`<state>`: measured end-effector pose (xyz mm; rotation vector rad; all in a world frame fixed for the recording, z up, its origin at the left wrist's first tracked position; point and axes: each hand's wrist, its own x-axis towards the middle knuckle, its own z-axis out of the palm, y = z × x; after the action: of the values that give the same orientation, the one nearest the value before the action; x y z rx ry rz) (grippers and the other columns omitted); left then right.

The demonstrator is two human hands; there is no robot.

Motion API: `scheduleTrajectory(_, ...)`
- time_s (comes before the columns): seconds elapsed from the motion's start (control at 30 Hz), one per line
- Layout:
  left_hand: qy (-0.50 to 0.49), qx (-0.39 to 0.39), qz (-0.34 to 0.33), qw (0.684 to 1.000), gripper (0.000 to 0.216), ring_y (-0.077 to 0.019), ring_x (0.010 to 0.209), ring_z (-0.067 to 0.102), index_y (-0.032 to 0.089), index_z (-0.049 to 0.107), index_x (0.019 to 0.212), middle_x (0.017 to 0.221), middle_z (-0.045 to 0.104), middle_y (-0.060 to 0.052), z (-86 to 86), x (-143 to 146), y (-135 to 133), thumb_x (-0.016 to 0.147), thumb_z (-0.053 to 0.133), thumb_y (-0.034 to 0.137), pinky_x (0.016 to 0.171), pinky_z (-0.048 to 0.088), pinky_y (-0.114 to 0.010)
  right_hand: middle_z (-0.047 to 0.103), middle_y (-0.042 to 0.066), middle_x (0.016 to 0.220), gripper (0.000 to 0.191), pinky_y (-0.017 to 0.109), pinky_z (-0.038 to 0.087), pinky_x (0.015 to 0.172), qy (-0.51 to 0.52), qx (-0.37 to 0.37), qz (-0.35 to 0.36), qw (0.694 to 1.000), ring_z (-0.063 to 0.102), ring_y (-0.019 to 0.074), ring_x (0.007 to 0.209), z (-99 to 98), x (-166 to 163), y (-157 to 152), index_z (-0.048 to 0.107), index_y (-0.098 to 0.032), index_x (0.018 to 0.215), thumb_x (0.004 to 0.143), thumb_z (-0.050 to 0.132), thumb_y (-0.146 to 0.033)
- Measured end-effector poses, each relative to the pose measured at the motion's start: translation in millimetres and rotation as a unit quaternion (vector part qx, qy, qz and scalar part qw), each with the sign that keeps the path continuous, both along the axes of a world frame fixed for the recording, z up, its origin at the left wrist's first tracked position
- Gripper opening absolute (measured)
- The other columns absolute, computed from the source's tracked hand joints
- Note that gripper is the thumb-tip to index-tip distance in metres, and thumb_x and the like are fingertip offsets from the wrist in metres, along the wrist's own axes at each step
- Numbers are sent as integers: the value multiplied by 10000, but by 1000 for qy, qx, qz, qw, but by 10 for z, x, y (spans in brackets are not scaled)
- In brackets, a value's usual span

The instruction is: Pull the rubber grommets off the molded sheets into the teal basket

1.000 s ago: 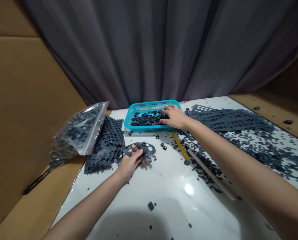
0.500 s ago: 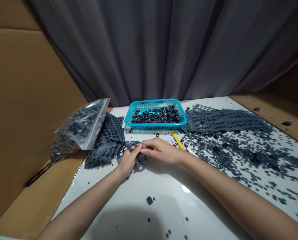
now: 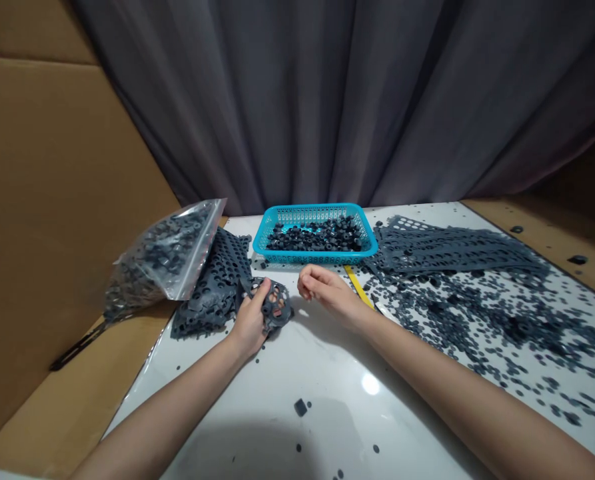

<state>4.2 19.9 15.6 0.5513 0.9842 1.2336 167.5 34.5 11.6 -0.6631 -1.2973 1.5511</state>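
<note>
My left hand [image 3: 250,325] is closed on a piece of dark grey perforated sheet [image 3: 282,316], thumb on top, with fingers showing through its round holes. To its right and a little apart, my right hand [image 3: 331,295] hovers over the white table with its fingers curled together. Whatever they may pinch is hidden. Just beyond both hands stands a turquoise basket [image 3: 317,255], holding many small black ring-shaped pieces [image 3: 322,235]. Beside my left hand lies a folded stack of perforated sheet [image 3: 210,293].
A clear zip bag [image 3: 160,250] full of dark pieces leans at the left, near a cardboard wall [image 3: 52,200]. More punched sheets [image 3: 457,250] lie at the right, behind scattered small dark discs [image 3: 457,320]. A yellow strip [image 3: 358,287] lies by my right wrist.
My right hand has come away from the perforated sheet and moved to the right, fingers curled. My left hand keeps hold of the sheet, which now shows more fully. The view has shifted slightly.
</note>
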Motion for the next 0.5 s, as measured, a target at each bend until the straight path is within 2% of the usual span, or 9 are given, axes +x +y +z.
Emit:
scheduleTrajectory(0.13, -17, 1, -1, 1000, 299, -112, 590, 580, 131, 614, 657, 611, 624, 10, -18, 33, -19, 596, 792, 364, 567, 457, -211, 515, -19, 704, 141, 258, 344, 629, -136, 102, -38, 985, 465, 121, 656, 150, 31, -69, 550, -183, 800, 822, 617, -305)
scheduleTrajectory(0.23, -29, 22, -1, 999, 240, -111, 640, 578, 147, 612, 660, 636, 617, 34, 6, 47, -41, 548, 805, 235, 594, 455, -206, 542, -11, 709, 51, 252, 352, 621, -257, 212, -53, 941, 479, 125, 659, 245, 23, -134, 575, -179, 835, 832, 603, -222)
scheduleTrajectory(0.3, -10, 38, -11, 999, 233, -110, 634, 568, 157, 602, 651, 626, 601, 45, 17, 54, -54, 545, 805, 199, 579, 447, -204, 541, -14, 683, 61, 242, 348, 599, -314, 258, -59, 912, 485, 124, 637, 262, 19, -158, 582, -170, 872, 830, 611, -202)
scheduleTrajectory(0.37, 21, 61, -27, 998, 220, -114, 636, 566, 159, 613, 672, 636, 598, 40, 1, 51, -58, 573, 801, 220, 585, 451, -209, 540, -21, 664, 150, 231, 341, 575, -349, 278, -62, 893, 487, 121, 609, 246, 18, -169, 574, -162, 967, 830, 617, -204)
scheduleTrajectory(0.43, 63, 98, -43, 992, 203, -118, 664, 572, 158, 634, 706, 678, 616, 25, -40, 31, -52, 619, 785, 261, 633, 465, -220, 566, -12, 682, 232, 228, 339, 563, -380, 288, -65, 877, 499, 124, 600, 223, 20, -173, 549, -160, 1058, 841, 610, -214)
scheduleTrajectory(0.5, 115, 142, -60, 981, 186, -130, 704, 579, 157, 655, 749, 727, 636, 5, -81, -3, -42, 679, 751, 300, 693, 473, -241, 605, 16, 733, 204, 236, 346, 573, -418, 301, -65, 855, 530, 140, 633, 222, 24, -176, 548, -162, 1047, 856, 592, -217)
